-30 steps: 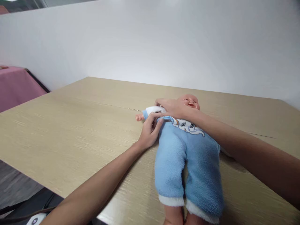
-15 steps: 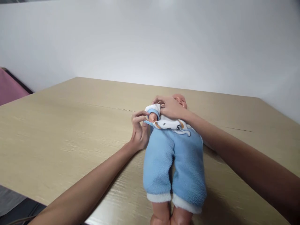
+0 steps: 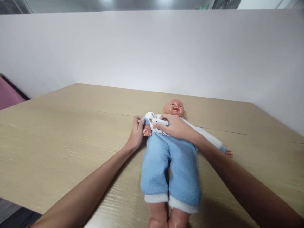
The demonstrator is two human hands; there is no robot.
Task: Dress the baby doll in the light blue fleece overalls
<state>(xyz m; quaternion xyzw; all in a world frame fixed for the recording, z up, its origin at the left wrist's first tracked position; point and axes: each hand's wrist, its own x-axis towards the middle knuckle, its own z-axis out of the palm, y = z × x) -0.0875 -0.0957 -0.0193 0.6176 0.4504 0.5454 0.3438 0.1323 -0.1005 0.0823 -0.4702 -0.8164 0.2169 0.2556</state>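
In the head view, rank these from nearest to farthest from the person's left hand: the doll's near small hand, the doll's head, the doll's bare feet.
From the left hand:
1. Doll's near small hand, right beside the fingers.
2. Doll's head, up and to the right.
3. Doll's bare feet, at the bottom edge.

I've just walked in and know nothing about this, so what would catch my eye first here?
A baby doll in a fluffy blue suit lies on its back in the middle of a pale wooden table, head toward the white wall. Two bare arms reach in from the near edge: the left hand pinches the suit at the doll's small arm, and the right hand rests on its chest.
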